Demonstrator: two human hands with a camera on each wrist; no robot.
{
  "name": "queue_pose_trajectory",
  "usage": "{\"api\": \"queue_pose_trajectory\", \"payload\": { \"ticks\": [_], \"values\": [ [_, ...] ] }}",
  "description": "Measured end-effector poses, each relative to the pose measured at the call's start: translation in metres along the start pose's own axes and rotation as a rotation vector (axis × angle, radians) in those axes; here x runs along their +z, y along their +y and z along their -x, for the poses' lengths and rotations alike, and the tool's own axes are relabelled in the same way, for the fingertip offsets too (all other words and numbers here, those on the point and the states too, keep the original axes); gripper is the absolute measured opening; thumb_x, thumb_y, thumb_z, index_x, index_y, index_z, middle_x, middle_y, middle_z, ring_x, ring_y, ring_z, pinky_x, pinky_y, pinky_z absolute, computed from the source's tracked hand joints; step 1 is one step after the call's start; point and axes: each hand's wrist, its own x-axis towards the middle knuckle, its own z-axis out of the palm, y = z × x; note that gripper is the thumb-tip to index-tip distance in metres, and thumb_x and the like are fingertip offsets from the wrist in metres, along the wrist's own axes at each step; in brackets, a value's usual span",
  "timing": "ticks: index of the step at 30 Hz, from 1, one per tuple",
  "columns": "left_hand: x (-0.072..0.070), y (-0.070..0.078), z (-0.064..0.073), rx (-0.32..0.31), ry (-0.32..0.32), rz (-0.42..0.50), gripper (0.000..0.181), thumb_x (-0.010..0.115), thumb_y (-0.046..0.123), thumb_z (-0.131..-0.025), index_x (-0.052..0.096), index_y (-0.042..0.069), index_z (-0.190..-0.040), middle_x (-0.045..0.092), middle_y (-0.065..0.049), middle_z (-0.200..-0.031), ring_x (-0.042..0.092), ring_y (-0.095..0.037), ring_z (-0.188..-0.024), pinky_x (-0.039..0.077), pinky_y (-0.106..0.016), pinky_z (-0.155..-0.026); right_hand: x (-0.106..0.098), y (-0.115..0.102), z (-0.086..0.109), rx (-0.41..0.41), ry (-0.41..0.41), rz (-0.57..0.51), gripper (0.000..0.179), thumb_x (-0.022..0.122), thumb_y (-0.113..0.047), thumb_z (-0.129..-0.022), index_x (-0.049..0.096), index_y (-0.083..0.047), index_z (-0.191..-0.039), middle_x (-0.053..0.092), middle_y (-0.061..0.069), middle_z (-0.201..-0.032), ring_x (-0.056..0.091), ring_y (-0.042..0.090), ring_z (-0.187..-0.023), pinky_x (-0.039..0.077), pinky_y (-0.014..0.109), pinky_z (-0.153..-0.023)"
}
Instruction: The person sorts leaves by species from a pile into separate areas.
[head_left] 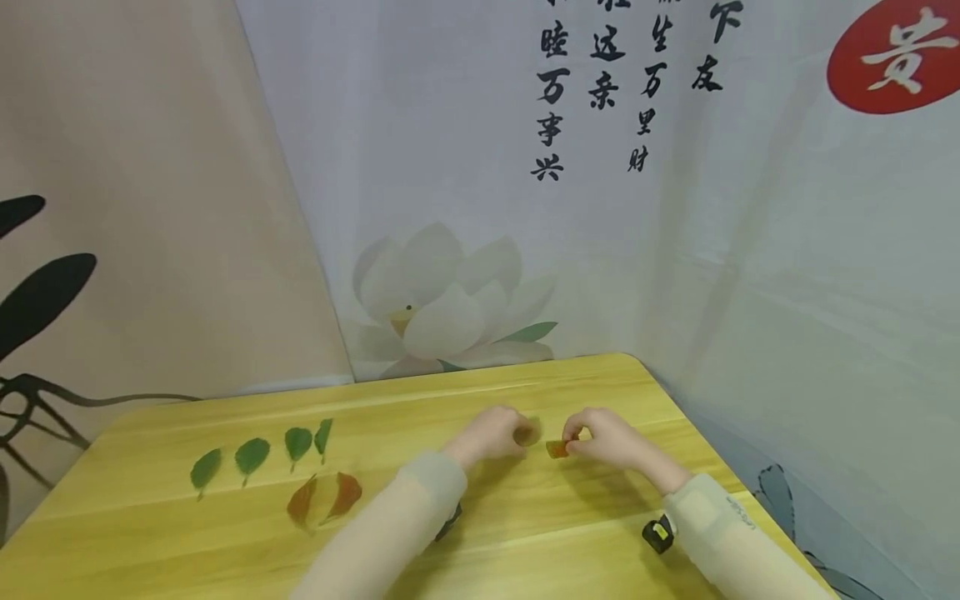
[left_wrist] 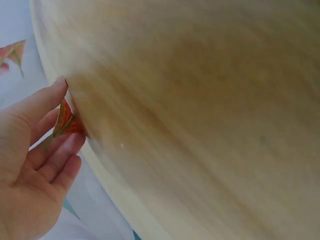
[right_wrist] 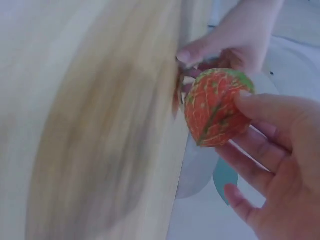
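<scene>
My right hand [head_left: 609, 439] pinches a red leaf with green edges [right_wrist: 217, 107] between thumb and fingertips, above the table's far right part. The leaf's veined face shows in the right wrist view. Just left of it, my left hand [head_left: 495, 433] holds another red leaf [left_wrist: 65, 120] between thumb and fingers, its stem pointing toward the palm. From the head view this second leaf [head_left: 533, 431] looks dull olive-brown at the fingertips. The two hands face each other, a small gap apart.
On the left of the wooden table [head_left: 525, 542] lie several green leaves in a slanting row, among them a round one [head_left: 252, 457]. In front of them are two red-brown leaves, one folded-looking [head_left: 346, 495]. A printed curtain [head_left: 480, 167] hangs behind the table.
</scene>
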Motion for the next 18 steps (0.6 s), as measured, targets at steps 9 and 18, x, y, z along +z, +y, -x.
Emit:
{"api": "queue_pose_trajectory", "payload": {
  "ticks": [9, 18],
  "values": [
    [-0.004, -0.002, 0.001, 0.044, 0.020, 0.006, 0.028, 0.077, 0.023, -0.084, 0.073, 0.018, -0.111, 0.070, 0.005, -0.109, 0.064, -0.012, -0.101, 0.050, -0.027, -0.090, 0.001, 0.010, -0.004, 0.245, 0.129, -0.408, 0.024, 0.067, -0.012, -0.091, 0.066, 0.000, -0.112, 0.068, 0.003, -0.087, 0.063, 0.017, -0.080, 0.053, 0.037, -0.072],
    [0.001, 0.004, -0.005, -0.024, 0.045, -0.032, 0.032, 0.072, 0.048, -0.084, 0.077, 0.020, -0.098, 0.070, 0.012, -0.094, 0.063, -0.008, -0.088, 0.051, -0.026, -0.081, 0.023, 0.028, -0.012, 0.526, 0.328, -0.733, 0.033, 0.064, -0.012, -0.093, 0.063, 0.005, -0.121, 0.069, 0.007, -0.100, 0.057, 0.014, -0.068, 0.051, 0.031, -0.059]
  ]
}}
